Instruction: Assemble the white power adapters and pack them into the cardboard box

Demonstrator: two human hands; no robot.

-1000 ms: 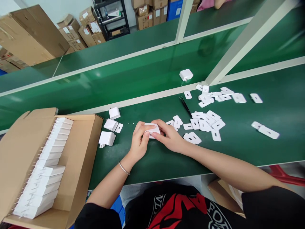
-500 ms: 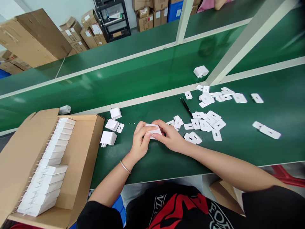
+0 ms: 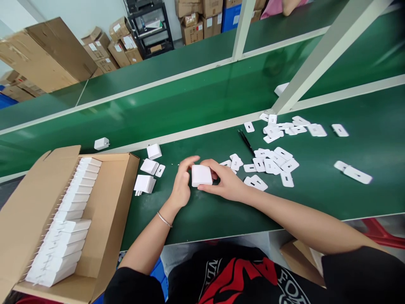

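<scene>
A white plug-in charger [image 3: 201, 175] is held in my right hand [image 3: 223, 181], with the thumb along its near edge and the fingers behind it on the right. Close by on its left, my left hand [image 3: 181, 183] is open, the thumb and fingers apart; whether a fingertip touches the charger I cannot tell. To the right of my right hand lie loose flat white plates with slots [image 3: 272, 164]. Black tweezers [image 3: 246, 141] rest among them. Left of my hands stand another charger with prongs [image 3: 144, 183], two more white charger bodies and a small plate [image 3: 160, 170].
An open cardboard box [image 3: 110, 228] at the left holds a row of white chargers [image 3: 74, 202]. Behind a pale rail [image 3: 190, 131] runs a green belt [image 3: 164, 105] carrying a charger [image 3: 101, 144]. A slanted white post [image 3: 329, 55] rises at the right.
My left hand has come off the charger and opened, while my right hand keeps hold of it. The chargers on the belt have shifted right, one now partly behind the post.
</scene>
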